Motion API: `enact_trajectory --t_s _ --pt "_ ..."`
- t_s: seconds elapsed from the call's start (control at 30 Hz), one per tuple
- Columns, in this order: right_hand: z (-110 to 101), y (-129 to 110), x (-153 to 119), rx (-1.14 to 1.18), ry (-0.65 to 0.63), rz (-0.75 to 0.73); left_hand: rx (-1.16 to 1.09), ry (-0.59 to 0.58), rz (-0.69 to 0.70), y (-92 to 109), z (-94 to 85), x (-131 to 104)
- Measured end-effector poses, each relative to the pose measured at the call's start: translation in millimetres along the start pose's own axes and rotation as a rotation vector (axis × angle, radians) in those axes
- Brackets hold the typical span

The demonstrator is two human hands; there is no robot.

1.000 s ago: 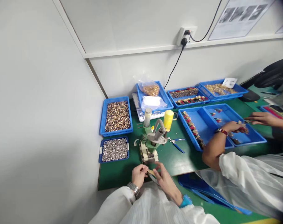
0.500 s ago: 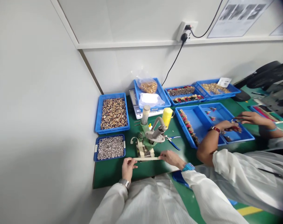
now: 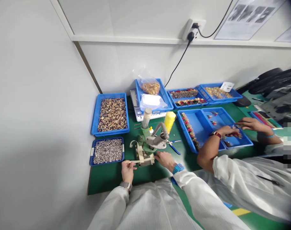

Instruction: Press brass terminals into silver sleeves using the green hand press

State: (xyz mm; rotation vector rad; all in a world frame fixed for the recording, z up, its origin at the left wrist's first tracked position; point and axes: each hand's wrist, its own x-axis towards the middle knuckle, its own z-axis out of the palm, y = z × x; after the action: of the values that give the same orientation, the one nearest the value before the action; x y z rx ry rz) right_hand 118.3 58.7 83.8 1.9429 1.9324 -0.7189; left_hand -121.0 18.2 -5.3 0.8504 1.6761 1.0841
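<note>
My left hand (image 3: 127,172) pinches one end of a cream strip of masking tape (image 3: 138,161) at the front of a green hand press (image 3: 145,140). My right hand (image 3: 166,160) is closed, its fingertips at the tape's other end, against the right side of the press base. The strip runs across the base, tilted up to the right. More cream tape covers parts of the base, and a loose piece curls off on its left. The press's curved grey handle (image 3: 160,127) rises above. My right fingertips are small and partly hidden.
Left of the press are a blue tray (image 3: 94,123) of brass-coloured pieces and a smaller tray (image 3: 91,156) of silver pieces. Blue-handled pliers (image 3: 175,149) and a yellow spool (image 3: 169,121) lie nearby. At right, a co-worker's hands (image 3: 228,131) work over a blue tray (image 3: 211,140).
The tape was level and stretched between both hands in front of the press. Now its right end is up against the base and the strip tilts. The camera view has shifted slightly.
</note>
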Motion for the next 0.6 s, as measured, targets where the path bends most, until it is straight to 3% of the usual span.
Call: enact_trajectory --t_s 0.23,0.4,0.6 --pt "-0.2 2.5 7.8 0.009 -0.027 -0.028 0.317 -0.036 0.002 9.8 3.4 6.1" --pt "-1.7 5.4 11.7 0.049 -0.039 -0.055 0.595 -0.099 0.109 24.9 7.3 4.3" --pt "-5.9 8.1 14.6 0.118 -0.058 -0.067 0.805 -0.131 0.250 41.0 -4.6 -7.4"
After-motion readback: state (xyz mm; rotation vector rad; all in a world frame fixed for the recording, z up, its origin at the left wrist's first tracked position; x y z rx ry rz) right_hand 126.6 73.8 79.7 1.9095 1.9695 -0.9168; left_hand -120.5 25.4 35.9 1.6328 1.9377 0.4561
